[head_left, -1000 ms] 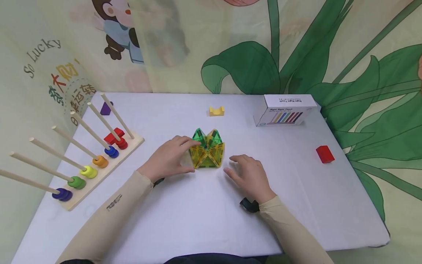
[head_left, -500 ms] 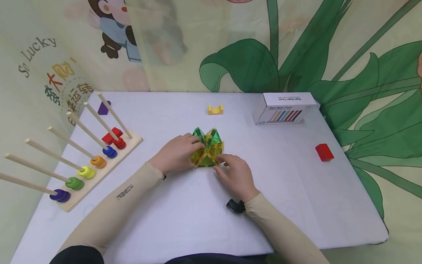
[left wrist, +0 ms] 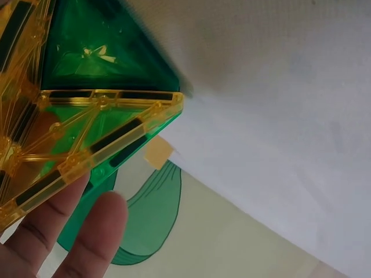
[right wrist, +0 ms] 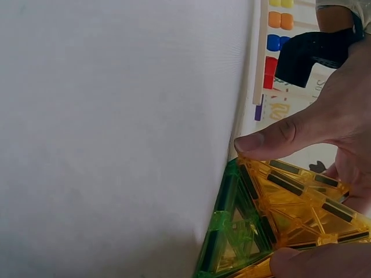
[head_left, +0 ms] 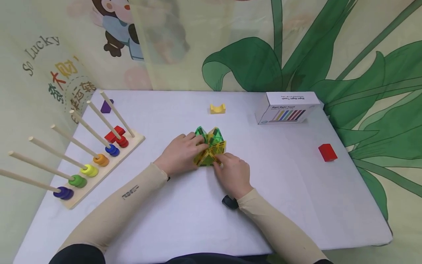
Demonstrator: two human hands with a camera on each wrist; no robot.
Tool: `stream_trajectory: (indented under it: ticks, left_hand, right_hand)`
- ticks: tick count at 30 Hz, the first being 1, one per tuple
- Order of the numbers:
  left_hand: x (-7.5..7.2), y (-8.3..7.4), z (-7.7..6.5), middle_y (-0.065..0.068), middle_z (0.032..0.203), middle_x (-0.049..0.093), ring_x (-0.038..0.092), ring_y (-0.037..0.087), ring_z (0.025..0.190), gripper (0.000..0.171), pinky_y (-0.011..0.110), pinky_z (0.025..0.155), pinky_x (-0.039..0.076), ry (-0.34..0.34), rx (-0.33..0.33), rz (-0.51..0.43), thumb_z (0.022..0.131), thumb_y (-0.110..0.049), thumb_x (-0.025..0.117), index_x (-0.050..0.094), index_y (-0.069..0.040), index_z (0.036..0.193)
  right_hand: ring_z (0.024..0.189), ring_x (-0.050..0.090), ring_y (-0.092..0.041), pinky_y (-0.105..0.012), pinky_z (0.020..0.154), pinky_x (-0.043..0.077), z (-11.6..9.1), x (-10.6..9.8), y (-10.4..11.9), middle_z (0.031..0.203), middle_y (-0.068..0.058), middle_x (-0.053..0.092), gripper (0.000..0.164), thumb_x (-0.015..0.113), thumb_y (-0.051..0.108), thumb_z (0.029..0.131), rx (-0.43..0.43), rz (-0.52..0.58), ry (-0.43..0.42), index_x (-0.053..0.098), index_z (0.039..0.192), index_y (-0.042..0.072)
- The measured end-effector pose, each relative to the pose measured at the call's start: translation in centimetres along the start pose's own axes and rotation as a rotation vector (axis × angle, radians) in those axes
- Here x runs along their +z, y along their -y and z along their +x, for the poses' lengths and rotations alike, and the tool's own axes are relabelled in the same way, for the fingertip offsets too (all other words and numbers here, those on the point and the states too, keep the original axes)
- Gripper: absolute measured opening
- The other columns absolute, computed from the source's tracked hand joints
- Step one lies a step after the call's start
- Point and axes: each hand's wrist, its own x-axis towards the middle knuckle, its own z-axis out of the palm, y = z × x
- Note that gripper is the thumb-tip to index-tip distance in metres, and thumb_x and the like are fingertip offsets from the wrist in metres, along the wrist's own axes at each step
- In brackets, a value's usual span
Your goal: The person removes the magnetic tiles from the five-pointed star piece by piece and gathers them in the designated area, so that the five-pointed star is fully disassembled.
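A structure of see-through yellow and green magnetic tiles (head_left: 217,147) stands on the white table, its pointed green tiles at the back. My left hand (head_left: 180,154) grips its left side. In the right wrist view the left thumb (right wrist: 258,145) presses a yellow corner, with the other fingers partly hidden behind the tiles. Fingertips (left wrist: 104,217) show beside a yellow tile edge in the left wrist view. With thumb and index finger, my right hand (head_left: 233,172) pinches the structure's lower right yellow corner.
A wooden peg rack (head_left: 99,172) with coloured beads stands at left, near a red block (head_left: 115,135) and a purple block (head_left: 107,106). Behind are a yellow notched block (head_left: 217,109) and a white box (head_left: 288,108). Another red block (head_left: 328,152) lies at right.
The right hand has come in from the right and taken hold of the tile structure's corner. My left hand has shifted right, its fingers lying further over the tiles.
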Motion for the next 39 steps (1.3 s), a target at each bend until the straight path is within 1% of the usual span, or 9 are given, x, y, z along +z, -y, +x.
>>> stream_trajectory:
  ticks: [8, 16, 21, 27, 30, 34, 37, 39]
  left_hand:
    - [0.3, 0.4, -0.1, 0.001, 0.123, 0.069, 0.064, 0.025, 0.108, 0.068, 0.043, 0.083, 0.057, -0.028, 0.009, 0.011, 0.069, -0.044, 0.095, 0.074, -0.019, 0.128]
    - [0.3, 0.7, 0.0, 0.000, 0.123, 0.069, 0.062, 0.025, 0.111, 0.070, 0.043, 0.085, 0.055, -0.035, 0.008, 0.023, 0.067, -0.052, 0.095, 0.074, -0.023, 0.128]
    - [0.5, 0.7, 0.0, 0.000, 0.123, 0.069, 0.062, 0.025, 0.112, 0.071, 0.043, 0.085, 0.055, -0.048, 0.007, 0.018, 0.066, -0.054, 0.095, 0.074, -0.024, 0.127]
    - [0.6, 0.7, 0.1, 0.000, 0.123, 0.070, 0.062, 0.025, 0.112, 0.071, 0.043, 0.086, 0.055, -0.059, 0.005, 0.014, 0.065, -0.054, 0.096, 0.075, -0.024, 0.126]
    - [0.6, 0.7, 0.1, 0.000, 0.123, 0.070, 0.062, 0.025, 0.111, 0.072, 0.043, 0.086, 0.055, -0.062, 0.007, 0.013, 0.064, -0.054, 0.096, 0.075, -0.025, 0.126]
    - [0.6, 0.7, 0.0, 0.000, 0.122, 0.071, 0.062, 0.025, 0.111, 0.071, 0.043, 0.086, 0.054, -0.068, 0.010, 0.010, 0.064, -0.054, 0.096, 0.075, -0.024, 0.126]
    - [0.5, 0.8, 0.0, 0.000, 0.122, 0.071, 0.062, 0.025, 0.110, 0.071, 0.043, 0.085, 0.053, -0.071, 0.011, 0.004, 0.065, -0.053, 0.096, 0.075, -0.024, 0.126]
    - [0.5, 0.8, 0.0, 0.000, 0.121, 0.070, 0.062, 0.025, 0.110, 0.070, 0.044, 0.085, 0.053, -0.071, 0.013, -0.001, 0.065, -0.053, 0.096, 0.075, -0.024, 0.126]
  right_hand:
    - [0.068, 0.076, -0.018, -0.035, 0.050, 0.055, 0.0, -0.1, -0.2, 0.089, -0.003, 0.081, 0.016, 0.084, 0.021, 0.087, -0.014, 0.009, -0.011, 0.084, 0.102, 0.016]
    - [0.065, 0.074, -0.016, -0.033, 0.049, 0.055, -0.1, -0.1, -0.4, 0.086, -0.003, 0.081, 0.016, 0.085, 0.019, 0.086, -0.029, 0.038, -0.013, 0.084, 0.101, 0.013]
    - [0.066, 0.074, -0.017, -0.033, 0.050, 0.055, -0.2, -0.3, -0.6, 0.088, -0.005, 0.081, 0.017, 0.084, 0.018, 0.087, -0.014, 0.073, 0.008, 0.084, 0.102, 0.011]
    - [0.076, 0.078, -0.022, -0.037, 0.058, 0.060, -0.4, -0.6, -1.0, 0.095, -0.007, 0.082, 0.016, 0.081, 0.016, 0.089, 0.011, 0.101, 0.045, 0.083, 0.103, 0.009]
    - [0.076, 0.078, -0.021, -0.038, 0.059, 0.060, -0.7, -0.7, -1.3, 0.096, -0.007, 0.082, 0.016, 0.080, 0.015, 0.089, 0.030, 0.125, 0.070, 0.083, 0.104, 0.009]
    - [0.071, 0.072, -0.015, -0.035, 0.057, 0.057, -1.3, -1.0, -1.8, 0.096, -0.004, 0.081, 0.015, 0.080, 0.014, 0.089, 0.037, 0.153, 0.113, 0.083, 0.103, 0.010]
    - [0.064, 0.062, -0.009, -0.030, 0.054, 0.051, -1.8, -1.7, -2.5, 0.093, -0.001, 0.079, 0.012, 0.079, 0.014, 0.089, 0.040, 0.176, 0.153, 0.082, 0.100, 0.011]
    - [0.061, 0.055, -0.006, -0.026, 0.051, 0.045, -2.2, -2.3, -3.2, 0.090, 0.000, 0.077, 0.010, 0.078, 0.014, 0.089, 0.055, 0.190, 0.196, 0.080, 0.098, 0.011]
